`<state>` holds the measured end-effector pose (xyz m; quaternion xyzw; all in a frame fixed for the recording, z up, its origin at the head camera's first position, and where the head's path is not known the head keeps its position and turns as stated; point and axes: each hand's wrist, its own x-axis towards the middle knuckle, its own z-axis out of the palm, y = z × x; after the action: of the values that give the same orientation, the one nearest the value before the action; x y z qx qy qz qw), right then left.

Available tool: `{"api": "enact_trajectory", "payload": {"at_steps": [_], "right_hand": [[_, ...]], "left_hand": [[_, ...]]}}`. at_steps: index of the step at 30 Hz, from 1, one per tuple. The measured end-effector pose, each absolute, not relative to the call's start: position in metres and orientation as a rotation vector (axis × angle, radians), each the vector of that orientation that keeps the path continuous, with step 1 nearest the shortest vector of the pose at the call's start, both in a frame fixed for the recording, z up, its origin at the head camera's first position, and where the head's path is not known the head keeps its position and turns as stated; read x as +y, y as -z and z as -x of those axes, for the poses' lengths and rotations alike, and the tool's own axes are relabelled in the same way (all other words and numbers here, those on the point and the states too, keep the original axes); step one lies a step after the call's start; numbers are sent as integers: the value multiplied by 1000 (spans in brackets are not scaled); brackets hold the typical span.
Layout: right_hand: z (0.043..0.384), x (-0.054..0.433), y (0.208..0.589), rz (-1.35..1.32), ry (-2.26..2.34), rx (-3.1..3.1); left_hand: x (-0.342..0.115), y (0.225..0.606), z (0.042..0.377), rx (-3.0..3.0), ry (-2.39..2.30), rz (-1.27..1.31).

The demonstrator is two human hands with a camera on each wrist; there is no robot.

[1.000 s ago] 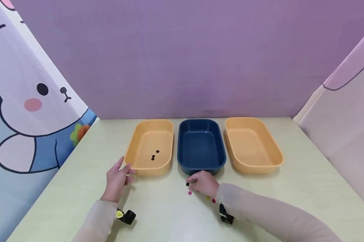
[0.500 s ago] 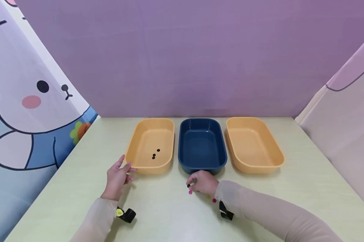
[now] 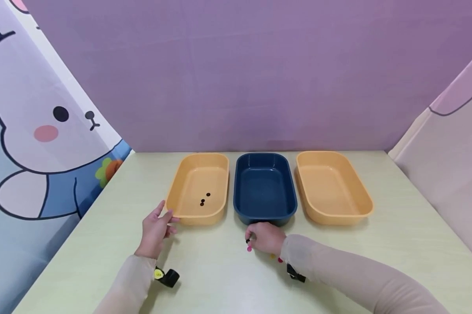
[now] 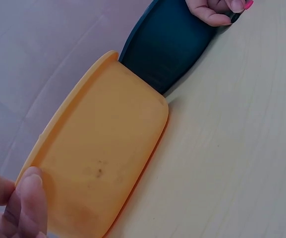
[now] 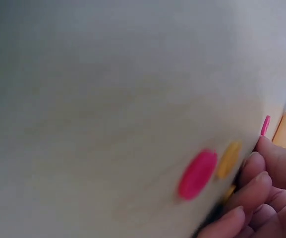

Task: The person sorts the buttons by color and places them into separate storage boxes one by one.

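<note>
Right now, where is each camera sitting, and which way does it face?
Head: worn on the head, facing forward and down at the left orange tray, blue tray and right orange tray; left hand and right hand show.
Left wrist: on that wrist, facing the left orange tray; both hands show.
Right wrist: on that wrist, facing tabletop and pink disc; right fingers show.
Head and left wrist share both hands.

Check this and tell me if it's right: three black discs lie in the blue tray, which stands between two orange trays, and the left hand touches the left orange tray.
Wrong tray: the head view shows the three black discs in the left orange tray, not the blue tray. The rest stands, including the left hand touching that orange tray.
</note>
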<state>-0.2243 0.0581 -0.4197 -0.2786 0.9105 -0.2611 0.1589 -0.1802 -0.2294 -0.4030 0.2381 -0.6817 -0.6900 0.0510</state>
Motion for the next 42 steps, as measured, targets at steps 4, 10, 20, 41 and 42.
{"api": "enact_trajectory", "payload": {"at_steps": [4,10,20,41,42], "right_hand": [[224,59,418,843,713,2599],[225,59,417,872,647,2599],[225,60,415,853,588,2557],[225,67,346,985,380,2686],[227,67,341,969,388,2690]], "left_hand": [[-230,404,179,-2071,2099,-718],[-229,404,179,-2071,2099,-709],[-227,403,182,-2082,2085,-721],[-226,405,180,-2125,2081,-725],[-226,405,181,-2129,2078,-725]]}}
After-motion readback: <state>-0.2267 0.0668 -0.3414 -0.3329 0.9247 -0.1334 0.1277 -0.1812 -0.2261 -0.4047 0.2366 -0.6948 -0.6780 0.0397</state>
